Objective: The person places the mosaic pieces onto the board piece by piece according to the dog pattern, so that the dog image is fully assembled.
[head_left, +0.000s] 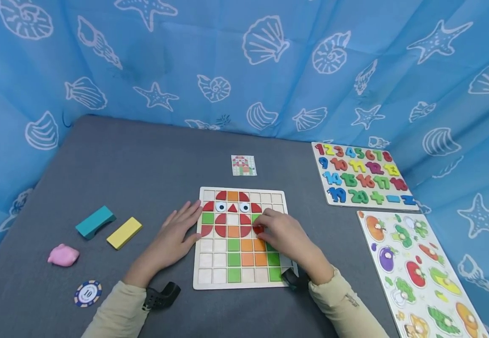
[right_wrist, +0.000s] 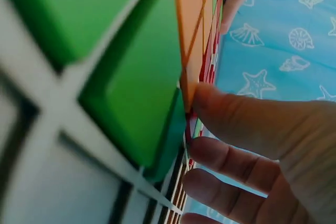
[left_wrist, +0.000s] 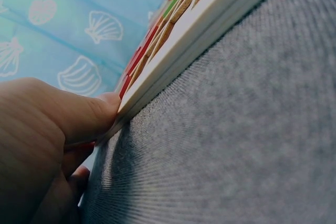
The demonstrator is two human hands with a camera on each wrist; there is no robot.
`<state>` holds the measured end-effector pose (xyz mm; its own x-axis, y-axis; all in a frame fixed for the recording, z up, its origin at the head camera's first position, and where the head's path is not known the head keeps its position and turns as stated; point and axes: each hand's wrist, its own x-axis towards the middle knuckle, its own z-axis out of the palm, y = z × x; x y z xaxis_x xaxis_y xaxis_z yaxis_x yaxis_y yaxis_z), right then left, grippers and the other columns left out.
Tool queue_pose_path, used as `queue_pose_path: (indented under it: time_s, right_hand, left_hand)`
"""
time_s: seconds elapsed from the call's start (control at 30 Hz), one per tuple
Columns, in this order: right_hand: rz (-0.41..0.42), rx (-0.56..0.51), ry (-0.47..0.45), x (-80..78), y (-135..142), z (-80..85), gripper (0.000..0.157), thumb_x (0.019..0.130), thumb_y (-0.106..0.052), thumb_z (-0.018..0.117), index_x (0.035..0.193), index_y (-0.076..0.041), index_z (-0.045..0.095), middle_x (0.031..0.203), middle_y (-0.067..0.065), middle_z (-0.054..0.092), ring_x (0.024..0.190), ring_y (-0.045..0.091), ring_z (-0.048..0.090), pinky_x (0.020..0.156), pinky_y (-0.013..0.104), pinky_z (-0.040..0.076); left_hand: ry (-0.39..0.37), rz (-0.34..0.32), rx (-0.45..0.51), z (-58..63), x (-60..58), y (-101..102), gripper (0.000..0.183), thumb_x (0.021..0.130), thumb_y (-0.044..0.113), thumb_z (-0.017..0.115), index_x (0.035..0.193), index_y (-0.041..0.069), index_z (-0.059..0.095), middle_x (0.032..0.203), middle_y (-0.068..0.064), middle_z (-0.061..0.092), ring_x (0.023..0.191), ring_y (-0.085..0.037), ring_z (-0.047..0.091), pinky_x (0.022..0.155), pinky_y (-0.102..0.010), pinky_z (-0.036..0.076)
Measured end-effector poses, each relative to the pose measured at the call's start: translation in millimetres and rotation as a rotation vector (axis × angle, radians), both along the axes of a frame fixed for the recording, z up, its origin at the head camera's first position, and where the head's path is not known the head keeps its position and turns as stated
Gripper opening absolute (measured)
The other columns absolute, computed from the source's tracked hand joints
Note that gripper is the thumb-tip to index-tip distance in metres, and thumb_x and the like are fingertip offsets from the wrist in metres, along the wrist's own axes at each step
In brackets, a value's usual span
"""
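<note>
A square wooden mosaic board [head_left: 210, 277] lies on the grey table, with red, green and orange tiles set in its grid. Two white tiles with eye dots [head_left: 221, 207] sit among the red ones. Along the board's left edge rests my left hand [head_left: 174, 241], its fingers extended and the thumb tip touching the rim. My right hand [head_left: 286, 234] is over the right side, pinching a red tile [head_left: 258, 229] between thumb and finger at the grid. Part of that tile is hidden by the fingers. Green tiles [right_wrist: 139, 82] lie close to the right wrist.
Behind the board lies a small pattern card [head_left: 244, 165]. At right are a number puzzle [head_left: 360, 176] and a vegetable puzzle [head_left: 417, 277]. Over at left lie a teal block [head_left: 95, 222], a yellow block [head_left: 124, 233], a pink pig figure [head_left: 63, 255] and a poker chip [head_left: 88, 294].
</note>
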<state>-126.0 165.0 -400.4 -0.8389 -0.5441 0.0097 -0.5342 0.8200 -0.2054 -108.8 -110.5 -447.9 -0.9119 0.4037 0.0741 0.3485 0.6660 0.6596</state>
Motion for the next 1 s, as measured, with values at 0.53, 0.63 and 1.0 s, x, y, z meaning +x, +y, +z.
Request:
queue_pose_path:
  time_s: [0.53,0.63,1.0]
  right_hand:
    - [-0.335,0.068,-0.049,22.8,90,14.3,0.030,0.071,-0.024,0.075,0.098,-0.014,0.065,0.085,0.000,0.058,0.075,0.015,0.056,0.063,0.037,0.046]
    - [-0.343,0.081,-0.071,26.0,95,6.0,0.026,0.071,-0.024,0.075,0.093,-0.013,0.065,0.081,-0.002,0.056,0.070,0.012,0.052,0.060,0.035,0.044]
    - [-0.274,0.046,0.001,23.2,79,1.8,0.013,0.075,-0.015,0.070,0.086,-0.017,0.064,0.078,-0.007,0.055,0.064,0.008,0.047,0.058,0.028,0.042]
  left_hand:
    - [0.000,-0.004,-0.004,-0.2,0.3,0,0.062,0.086,0.022,0.058,0.140,0.008,0.029,0.147,-0.005,0.021,0.136,-0.027,0.011,0.106,-0.050,0.007]
    - [0.002,0.002,-0.011,-0.5,1.0,-1,0.062,0.086,0.021,0.058,0.139,0.007,0.029,0.147,-0.005,0.021,0.136,-0.027,0.012,0.106,-0.050,0.007]
    - [0.005,0.003,-0.024,-0.8,0.9,1,0.062,0.086,0.022,0.058,0.139,0.008,0.030,0.147,-0.004,0.022,0.136,-0.026,0.012,0.106,-0.050,0.008]
